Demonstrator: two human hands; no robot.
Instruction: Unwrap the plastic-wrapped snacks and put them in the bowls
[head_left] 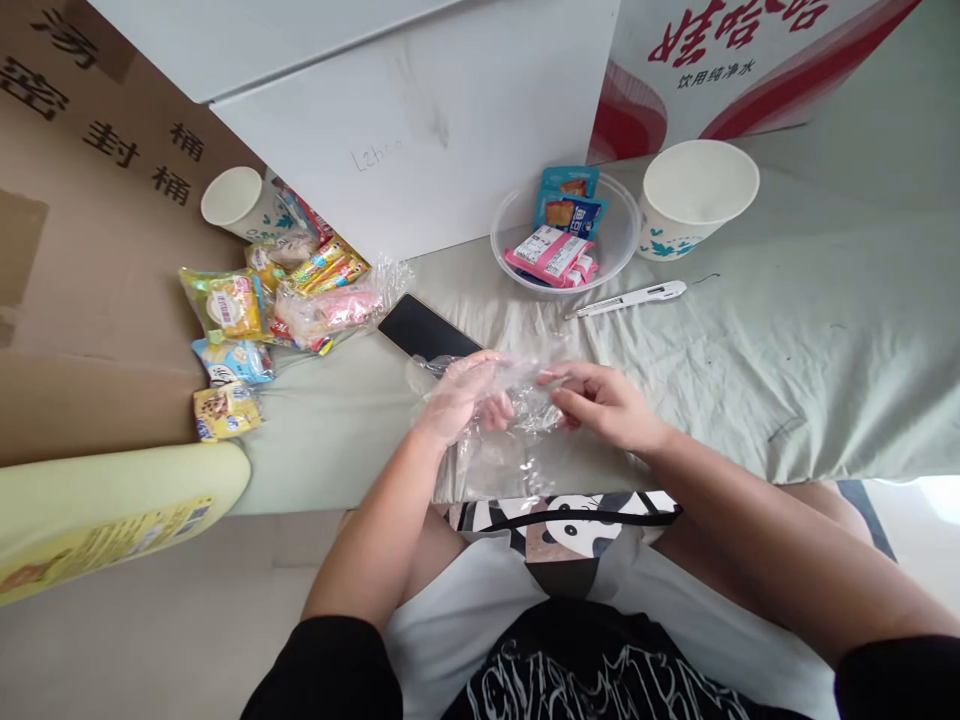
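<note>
Thin clear plastic (517, 405), a bag or a disposable glove, hangs crumpled between my hands above the front of the cloth. My left hand (469, 400) has its fingers curled in it, and the film covers much of that hand. With thumb and fingers together, my right hand (600, 400) pinches the plastic's right side. Just beyond my left hand lies a dark phone (427, 328), its near end partly hidden. A white utility knife (630, 298) rests beyond my right hand, below a clear plastic bowl (501, 235) with blue and pink snack packets (555, 250).
Several wrapped snacks (232, 305) are heaped at the left, beside a paper cup (232, 195). A larger paper cup (697, 195) stands right of the bowl. White boxes (412, 150) line the back, and a brown carton (90, 300) borders the left. A yellow-green object (150, 500) juts in front-left.
</note>
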